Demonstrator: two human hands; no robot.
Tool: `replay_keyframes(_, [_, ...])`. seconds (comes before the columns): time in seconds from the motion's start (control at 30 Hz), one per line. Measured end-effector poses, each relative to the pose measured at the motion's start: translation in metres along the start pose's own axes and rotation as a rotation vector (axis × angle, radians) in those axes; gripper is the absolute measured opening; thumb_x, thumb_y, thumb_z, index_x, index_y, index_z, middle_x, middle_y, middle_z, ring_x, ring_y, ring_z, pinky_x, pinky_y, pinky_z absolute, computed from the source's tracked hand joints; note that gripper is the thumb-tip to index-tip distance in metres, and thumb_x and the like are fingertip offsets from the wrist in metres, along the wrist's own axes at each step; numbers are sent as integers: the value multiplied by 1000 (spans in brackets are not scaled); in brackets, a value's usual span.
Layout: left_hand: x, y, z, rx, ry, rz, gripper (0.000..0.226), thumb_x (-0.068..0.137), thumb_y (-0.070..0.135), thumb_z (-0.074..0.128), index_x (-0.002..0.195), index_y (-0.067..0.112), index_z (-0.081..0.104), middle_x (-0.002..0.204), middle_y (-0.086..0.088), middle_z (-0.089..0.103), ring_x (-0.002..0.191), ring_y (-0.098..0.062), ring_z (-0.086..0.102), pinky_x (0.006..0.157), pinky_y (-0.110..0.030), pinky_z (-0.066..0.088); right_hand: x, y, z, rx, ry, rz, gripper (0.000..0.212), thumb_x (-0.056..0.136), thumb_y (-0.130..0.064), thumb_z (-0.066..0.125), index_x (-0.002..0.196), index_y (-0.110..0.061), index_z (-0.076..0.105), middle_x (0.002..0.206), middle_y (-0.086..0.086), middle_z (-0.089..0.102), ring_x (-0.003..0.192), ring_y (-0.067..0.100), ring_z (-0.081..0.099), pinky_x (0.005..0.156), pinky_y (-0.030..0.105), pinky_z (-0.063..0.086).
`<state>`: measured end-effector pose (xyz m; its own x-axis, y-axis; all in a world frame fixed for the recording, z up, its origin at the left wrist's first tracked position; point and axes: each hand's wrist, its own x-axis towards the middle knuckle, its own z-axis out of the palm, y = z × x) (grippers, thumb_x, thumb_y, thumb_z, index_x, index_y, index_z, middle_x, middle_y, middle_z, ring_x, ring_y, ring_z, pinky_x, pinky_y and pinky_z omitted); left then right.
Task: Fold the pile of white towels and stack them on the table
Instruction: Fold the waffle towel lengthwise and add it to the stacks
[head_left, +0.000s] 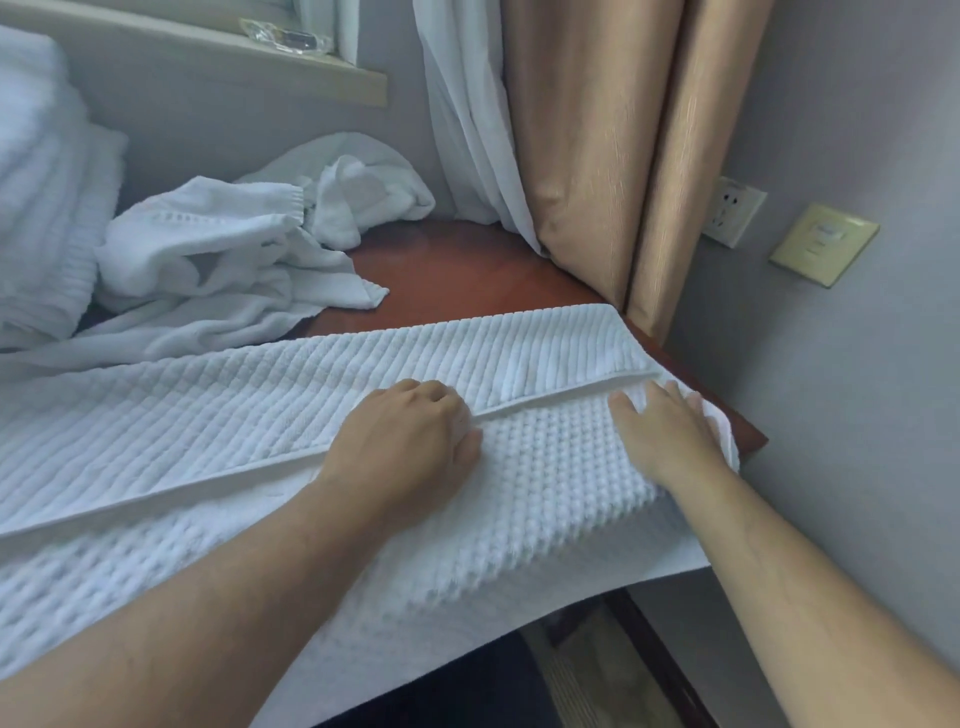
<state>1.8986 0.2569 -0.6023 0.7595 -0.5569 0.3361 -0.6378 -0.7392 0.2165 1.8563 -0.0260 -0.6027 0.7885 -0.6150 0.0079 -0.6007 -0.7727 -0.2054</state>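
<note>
A long white textured towel (218, 415) lies spread across the wooden table (457, 270), its near part hanging over the front edge. A folded-over edge runs diagonally across it. My left hand (410, 447) rests at that folded edge with fingers curled, pinching the hem. My right hand (670, 431) lies flat with straight fingers on the towel's right end, near the table's right corner. A crumpled pile of white towels (223, 249) sits behind, at the left. A stack of folded white towels (41, 197) stands at the far left.
Tan and white curtains (587, 156) hang at the table's back right. A wall with a socket (732, 210) and a switch plate (823, 244) is close on the right. A window sill (291, 62) with a clear plastic item runs along the back.
</note>
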Motion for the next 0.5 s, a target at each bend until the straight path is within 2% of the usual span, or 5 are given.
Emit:
replay_keyframes(0.1, [-5,-3,1,-101,-15,13,33,101,43,44,119,26,65,127,12,61,115,-14,54,98,-29,40,10,19,-4,69,-3,-30,67,102,-58,26,156,-20,34,167,5,23,154,31,14,122,50,18])
replay_keyframes(0.2, [-8,-5,1,-118,-36,31,36,103,41,42,130,27,61,140,13,53,128,-10,47,107,-27,32,7,30,-3,230,80,-105,55,102,-47,40,149,-19,48,158,2,42,147,26,34,116,41,30])
replay_keyframes(0.3, [-11,-4,-1,-98,-27,30,35,104,41,38,127,28,62,136,13,56,128,-12,46,106,-30,33,-8,38,-2,315,162,-204,40,100,-31,51,136,-18,63,141,-2,61,133,19,52,106,30,38])
replay_keyframes(0.4, [-16,0,-5,-56,-8,31,34,104,43,36,124,35,63,129,16,57,118,-12,47,97,-32,37,-26,46,1,228,246,-330,35,99,-27,54,128,-15,69,134,-2,65,129,19,54,110,30,35])
replay_keyframes(0.5, [-20,6,-7,-43,-25,-9,37,103,46,38,136,38,54,138,15,51,124,-14,44,101,-34,36,-32,48,0,223,233,-341,34,100,-28,54,129,-16,68,135,-2,64,130,18,53,110,29,35])
